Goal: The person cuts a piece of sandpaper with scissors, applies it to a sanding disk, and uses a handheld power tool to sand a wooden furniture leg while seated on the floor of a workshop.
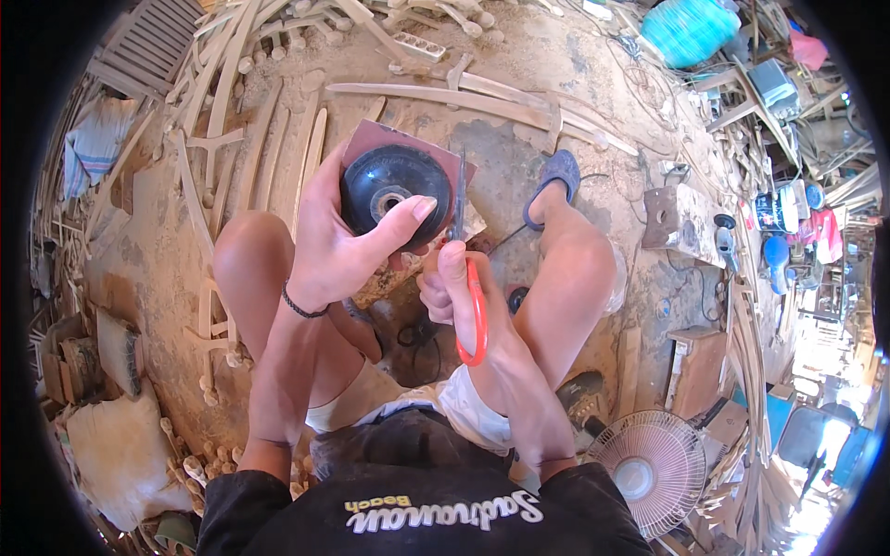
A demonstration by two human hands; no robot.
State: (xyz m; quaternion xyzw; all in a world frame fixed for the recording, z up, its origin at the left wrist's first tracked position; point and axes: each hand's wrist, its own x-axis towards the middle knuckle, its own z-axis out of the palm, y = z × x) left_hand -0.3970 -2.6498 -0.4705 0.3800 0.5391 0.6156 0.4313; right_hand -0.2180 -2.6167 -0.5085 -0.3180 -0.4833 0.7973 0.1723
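Observation:
My left hand [348,246] is closed round a black round backing pad [371,185] with a hole at its centre, the thumb lying across its face. Pressed behind the pad is a reddish-brown sheet of sandpaper [371,135], its corners jutting past the round rim. In my right hand [459,287] is a pair of scissors [479,315] with orange-red handles. The blades point up and away from me, beside the pad's right edge and the sheet. How far apart the blades are, I cannot tell.
Carved wooden swords [464,95] and wood strips lie on the dusty floor ahead. A white power strip [420,46] lies farther off. To my right are a wooden block [686,222] and a fan [651,468]; a cushion [125,454] is at the left.

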